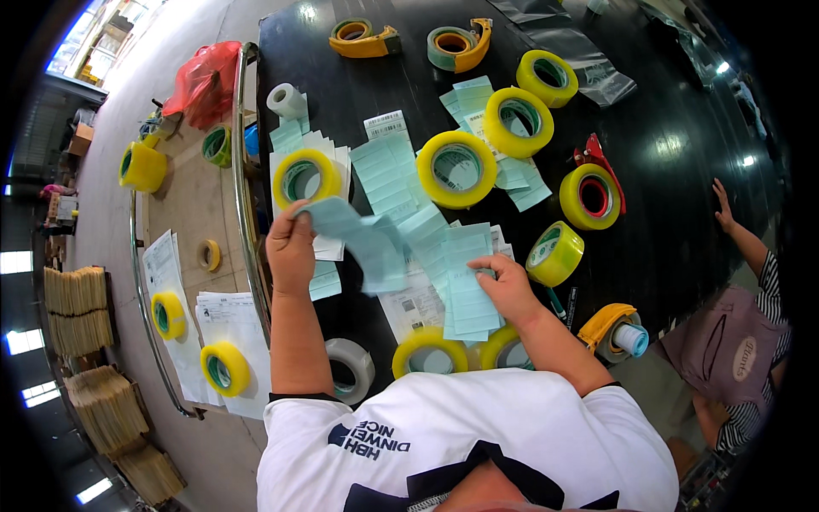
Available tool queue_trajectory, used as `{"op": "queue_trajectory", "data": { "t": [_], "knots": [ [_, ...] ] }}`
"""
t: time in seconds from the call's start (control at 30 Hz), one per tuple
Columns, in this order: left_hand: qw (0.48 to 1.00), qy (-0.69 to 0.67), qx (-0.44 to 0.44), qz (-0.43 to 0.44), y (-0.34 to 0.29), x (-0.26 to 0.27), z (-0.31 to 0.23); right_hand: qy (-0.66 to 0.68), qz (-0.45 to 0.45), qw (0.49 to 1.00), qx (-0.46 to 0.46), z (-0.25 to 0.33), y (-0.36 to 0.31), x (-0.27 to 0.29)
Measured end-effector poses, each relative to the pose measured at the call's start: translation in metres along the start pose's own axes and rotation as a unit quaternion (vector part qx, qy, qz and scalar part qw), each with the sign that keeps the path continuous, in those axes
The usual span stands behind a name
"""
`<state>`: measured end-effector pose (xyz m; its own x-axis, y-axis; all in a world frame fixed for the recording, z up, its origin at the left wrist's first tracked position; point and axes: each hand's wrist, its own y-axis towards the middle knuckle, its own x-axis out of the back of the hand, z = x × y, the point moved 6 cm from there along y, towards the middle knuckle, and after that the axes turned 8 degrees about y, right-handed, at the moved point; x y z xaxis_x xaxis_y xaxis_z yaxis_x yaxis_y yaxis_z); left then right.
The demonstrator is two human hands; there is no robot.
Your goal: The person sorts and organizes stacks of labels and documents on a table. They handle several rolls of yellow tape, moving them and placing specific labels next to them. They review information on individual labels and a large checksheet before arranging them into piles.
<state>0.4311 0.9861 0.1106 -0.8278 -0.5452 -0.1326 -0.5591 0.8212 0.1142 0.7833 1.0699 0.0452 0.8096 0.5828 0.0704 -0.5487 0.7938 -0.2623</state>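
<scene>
Pale concrete floor [196, 452] is stretching past a flat cart with a tan board and chrome rails [171, 205], which is standing along the left edge of a glossy black table [657, 256]. Toward the table's middle, a wide yellow ring-shaped roll of packing tape [456, 201] is sitting on pale blue-green paper label strips [384, 175], apparently weighing the light paper down. Two orange tape dispensers [367, 48] are resting along the far edge — presumably leaving the middle free for paper.

Nearer the left edge, the person's left hand [288, 247] is closing thumb and fingers in a narrow pinch on a slack pale blue-green strip [367, 247], holding it above the table; the strip is drooping rightward, its tail blurring. Toward the near edge, the right hand [505, 286] is curving loosely, its fingertips touching a flat-lying pale blue-green strip [467, 290], probably steadying it — whether they are gripping or merely resting, one cannot tell.
</scene>
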Motion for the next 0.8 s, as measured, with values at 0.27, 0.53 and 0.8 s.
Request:
{"op": "queue_trajectory", "data": {
  "t": [0.27,0.53,0.8],
  "knots": [
    [0.967,-0.066,0.242,-0.051,-0.042,-0.061,-0.03,0.043,-0.002,0.999,-0.025,0.004,-0.001,0.001],
    [0.966,0.249,0.073,-0.014,-0.081,-0.141,0.053,0.187,0.052,0.977,-0.084,-0.009,0.0,0.001],
    [0.929,0.368,-0.001,0.039,-0.078,-0.15,0.037,0.065,0.059,0.991,-0.104,0.007,-0.004,-0.011]
  ]
}}
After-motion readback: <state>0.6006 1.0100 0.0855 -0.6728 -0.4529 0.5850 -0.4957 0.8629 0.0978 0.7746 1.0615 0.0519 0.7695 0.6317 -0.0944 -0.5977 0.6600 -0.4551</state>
